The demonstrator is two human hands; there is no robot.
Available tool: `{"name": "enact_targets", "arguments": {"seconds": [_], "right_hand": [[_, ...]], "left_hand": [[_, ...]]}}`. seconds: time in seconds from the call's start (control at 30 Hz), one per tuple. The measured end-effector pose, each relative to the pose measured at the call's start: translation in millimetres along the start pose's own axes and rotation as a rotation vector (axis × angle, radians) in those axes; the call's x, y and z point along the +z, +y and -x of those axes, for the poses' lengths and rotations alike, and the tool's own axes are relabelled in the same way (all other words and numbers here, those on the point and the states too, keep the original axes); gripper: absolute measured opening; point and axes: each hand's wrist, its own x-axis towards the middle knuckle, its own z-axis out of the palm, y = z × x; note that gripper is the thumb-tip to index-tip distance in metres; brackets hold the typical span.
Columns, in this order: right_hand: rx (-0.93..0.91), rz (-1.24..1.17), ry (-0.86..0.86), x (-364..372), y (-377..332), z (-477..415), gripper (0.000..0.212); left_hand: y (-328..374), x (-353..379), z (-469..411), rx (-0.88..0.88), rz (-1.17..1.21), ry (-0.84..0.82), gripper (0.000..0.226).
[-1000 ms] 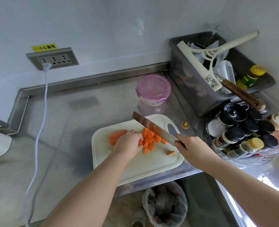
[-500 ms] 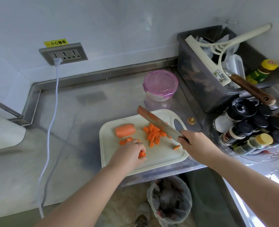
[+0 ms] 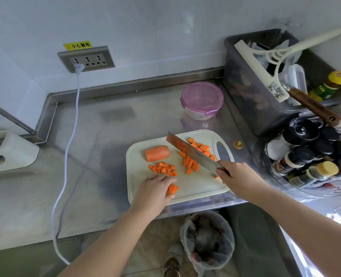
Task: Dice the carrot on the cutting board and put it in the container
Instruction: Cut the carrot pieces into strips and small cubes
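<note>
Our right hand is clenched round the handle of the cleaver, whose blade slants across a heap of carrot half-moons on the white cutting board. Our left hand curls its fingers over a few carrot slices near the board's front edge. A carrot stub lies at the board's far left, with a small pile of diced carrot just in front of it. The pink-lidded container stands closed on the steel counter behind the board.
</note>
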Motion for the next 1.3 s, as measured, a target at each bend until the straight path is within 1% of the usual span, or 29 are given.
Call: {"name": "enact_targets", "arguments": {"seconds": [0.07,0.2,0.27,0.37,0.43,0.5,0.6,0.67,0.73,0.8,0.87,0.93,1.0,1.07,1.13,1.2,1.3], "right_hand": [[0.002,0.0,0.0,1,1,1,0.031],[0.005,0.009,0.001,0,2,1,0.034],[-0.002,0.006,-0.004,-1,2,1,0.03],[-0.012,-0.009,0.008,-2,4,1,0.019],[-0.014,-0.014,0.018,-2,5,0,0.018],[-0.016,-0.023,0.019,-1,5,-1,0.018],[-0.019,-0.018,0.014,-3,6,0,0.02],[-0.025,-0.019,0.019,-4,6,1,0.028],[-0.024,-0.032,0.032,-6,6,1,0.035],[-0.019,-0.038,0.037,-6,8,1,0.033],[-0.017,-0.034,0.033,-6,10,1,0.024],[-0.015,-0.041,0.032,-5,12,2,0.025],[-0.008,-0.047,0.031,-5,12,4,0.033],[0.001,-0.057,0.031,-4,10,5,0.038],[0.007,-0.054,0.018,-3,8,5,0.037],[0.011,-0.045,0.006,-1,5,5,0.032],[0.013,-0.037,0.007,3,1,3,0.024]], "left_hand": [[0,0,0,0.003,0.01,0.001,0.041],[1,0,-1,-0.011,0.022,0.024,0.031],[0,0,-2,-0.012,0.037,0.038,0.026],[-1,1,-3,-0.033,0.063,0.049,0.023],[-2,1,-3,-0.067,0.097,0.042,0.023],[-2,-1,-4,-0.104,0.176,0.027,0.022],[1,-10,-9,-0.215,0.401,0.045,0.014],[7,-16,-17,-0.284,0.578,0.097,0.014],[14,-17,-26,-0.324,0.714,0.102,0.017],[23,-16,-35,-0.327,0.745,0.067,0.011],[33,-14,-40,-0.312,0.757,0.036,0.004],[35,-12,-41,-0.309,0.738,0.039,0.019],[29,-13,-38,-0.313,0.652,0.071,0.027],[15,-16,-31,-0.337,0.598,0.124,0.023],[0,-18,-21,-0.359,0.512,0.153,0.016],[-11,-19,-9,-0.369,0.398,0.088,0.015],[-15,-17,4,-0.358,0.207,-0.092,0.03]]}}
